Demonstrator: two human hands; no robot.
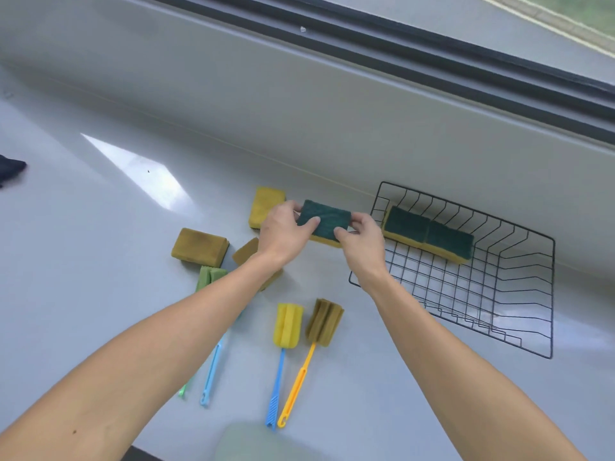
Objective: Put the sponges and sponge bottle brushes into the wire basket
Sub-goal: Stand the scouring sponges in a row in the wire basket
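Both hands pinched one green-topped sponge (324,218) above the tabletop (100,227), left hand (283,232) and right hand (361,239) at its ends, just beside the wire basket (519,294) holding two sponges (429,234).

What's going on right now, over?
Left hand and right hand both grip a green-topped sponge, short of the wire basket. Two sponges already inside. Path clear.

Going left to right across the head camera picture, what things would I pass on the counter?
Dark cloth → brown sponge → green-topped sponge held by left hand and right hand → two sponges in the wire basket.
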